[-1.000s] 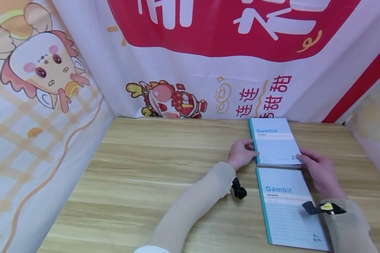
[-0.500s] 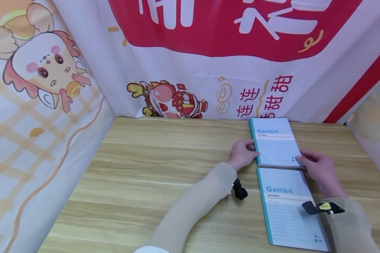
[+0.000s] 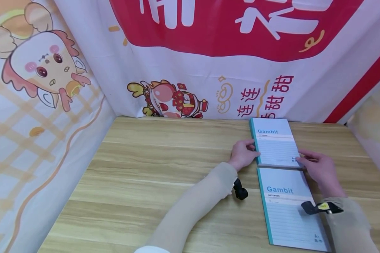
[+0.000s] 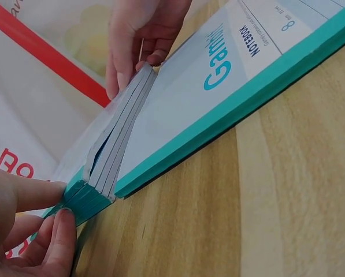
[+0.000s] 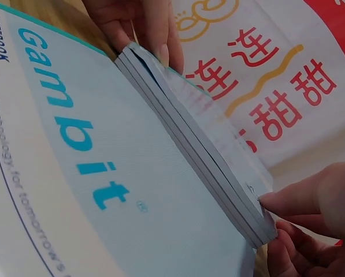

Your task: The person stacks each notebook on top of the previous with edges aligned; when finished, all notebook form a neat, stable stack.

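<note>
A stack of several notebooks (image 3: 275, 144) with teal spines and light blue "Gambit" covers lies at the back right of the table. My left hand (image 3: 243, 154) pinches its spine side, thumb on the top cover's edge and fingers against the spines (image 4: 82, 202). Across from it, my right hand (image 3: 321, 172) pinches the stack's right edge near the front corner, thumb on top. Directly in front of the stack lies another Gambit notebook (image 3: 288, 211), spine to the left; whether more lie under it is hidden. Both wrist views show page edges (image 5: 189, 144) layered between the hands.
The wooden table (image 3: 145, 168) extends to the left. A printed cloth (image 3: 177, 70) hangs behind, close to the stack's far edge, and another patterned cloth (image 3: 35, 140) stands at the left. A black wrist camera (image 3: 310, 208) sits above the front notebook.
The top notebook's front edge has settled, so fewer pages show beneath it. My right hand has edged slightly left at the stack's side; my left hand keeps its hold.
</note>
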Demonstrator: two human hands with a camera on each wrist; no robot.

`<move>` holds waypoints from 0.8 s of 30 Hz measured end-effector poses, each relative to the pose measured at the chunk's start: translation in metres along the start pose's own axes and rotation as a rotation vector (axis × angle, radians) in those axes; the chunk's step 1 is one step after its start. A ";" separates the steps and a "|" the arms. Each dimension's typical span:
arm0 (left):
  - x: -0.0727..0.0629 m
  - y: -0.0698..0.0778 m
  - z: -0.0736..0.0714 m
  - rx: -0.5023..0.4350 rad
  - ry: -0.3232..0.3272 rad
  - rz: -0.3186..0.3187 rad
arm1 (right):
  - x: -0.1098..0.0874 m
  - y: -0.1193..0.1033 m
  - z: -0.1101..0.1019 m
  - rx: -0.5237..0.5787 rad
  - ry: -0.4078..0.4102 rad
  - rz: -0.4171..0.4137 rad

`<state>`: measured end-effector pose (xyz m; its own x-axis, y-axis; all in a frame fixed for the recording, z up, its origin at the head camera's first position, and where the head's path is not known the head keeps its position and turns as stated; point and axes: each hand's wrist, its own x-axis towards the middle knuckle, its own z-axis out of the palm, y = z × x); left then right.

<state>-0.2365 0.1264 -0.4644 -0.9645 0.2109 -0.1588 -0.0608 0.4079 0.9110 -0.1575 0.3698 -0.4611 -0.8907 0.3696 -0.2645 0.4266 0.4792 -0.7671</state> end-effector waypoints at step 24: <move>-0.013 -0.003 -0.008 -0.027 -0.025 0.040 | -0.009 0.008 -0.004 -0.007 -0.038 -0.068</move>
<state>-0.2256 0.1156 -0.4625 -0.9597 0.2484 -0.1313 -0.0298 0.3750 0.9266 -0.1459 0.3733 -0.4624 -0.9230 0.3059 -0.2336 0.3657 0.5078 -0.7800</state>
